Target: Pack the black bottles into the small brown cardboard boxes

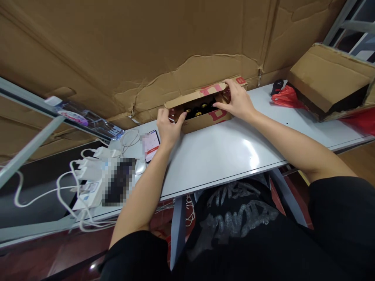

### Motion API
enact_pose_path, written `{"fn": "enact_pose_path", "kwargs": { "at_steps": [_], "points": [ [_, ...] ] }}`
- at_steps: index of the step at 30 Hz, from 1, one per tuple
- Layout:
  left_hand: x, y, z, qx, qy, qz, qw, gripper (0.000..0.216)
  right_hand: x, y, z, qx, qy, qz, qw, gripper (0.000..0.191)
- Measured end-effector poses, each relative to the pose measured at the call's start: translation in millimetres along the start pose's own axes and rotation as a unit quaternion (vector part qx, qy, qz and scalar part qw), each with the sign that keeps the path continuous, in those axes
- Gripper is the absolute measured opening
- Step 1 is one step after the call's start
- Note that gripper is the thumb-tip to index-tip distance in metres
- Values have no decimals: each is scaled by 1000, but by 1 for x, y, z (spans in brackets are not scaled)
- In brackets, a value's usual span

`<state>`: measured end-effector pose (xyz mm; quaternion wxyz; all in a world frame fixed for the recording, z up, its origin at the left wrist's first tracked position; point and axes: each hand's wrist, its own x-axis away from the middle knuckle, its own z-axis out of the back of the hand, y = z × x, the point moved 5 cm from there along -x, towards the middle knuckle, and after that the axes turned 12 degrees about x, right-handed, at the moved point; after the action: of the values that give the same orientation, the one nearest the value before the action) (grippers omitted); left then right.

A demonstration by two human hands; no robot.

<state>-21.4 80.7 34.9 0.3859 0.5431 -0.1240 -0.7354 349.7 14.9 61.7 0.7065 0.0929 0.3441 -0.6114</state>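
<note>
Head view, forward (and steeply down).

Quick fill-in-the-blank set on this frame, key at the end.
1. The cardboard box between the left hand and the right hand is ____, not closed.
2. The phone with a lit screen lies nearer the ____ hand.
3. The plastic bag on the table is coloured ____.

Missing words: open; left; red.

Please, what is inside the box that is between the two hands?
Inside the box, at least three dark, gold-ringed tops can be seen. Its front side hides what is below them, so I cannot tell what they belong to.
</note>
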Motion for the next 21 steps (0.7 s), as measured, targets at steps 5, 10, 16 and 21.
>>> {"fn": "enact_pose_path", "kwargs": {
  "at_steps": [5,10,16,21],
  "points": [
    [-1,-5,-2,12,-13,-10,1000,109,2,-4,7,-8,-5,-15,1000,93],
    [-6,-13,16,42,44,24,998,88,2,9,22,0,22,-33,999,69],
    [-6,-23,40,4,22,37,999,35,12,18,29,35,22,-27,999,66],
    [-4,-10,44,-68,-49,24,996,22,16,9,33,19,-5,-10,1000,67]
  ]
}}
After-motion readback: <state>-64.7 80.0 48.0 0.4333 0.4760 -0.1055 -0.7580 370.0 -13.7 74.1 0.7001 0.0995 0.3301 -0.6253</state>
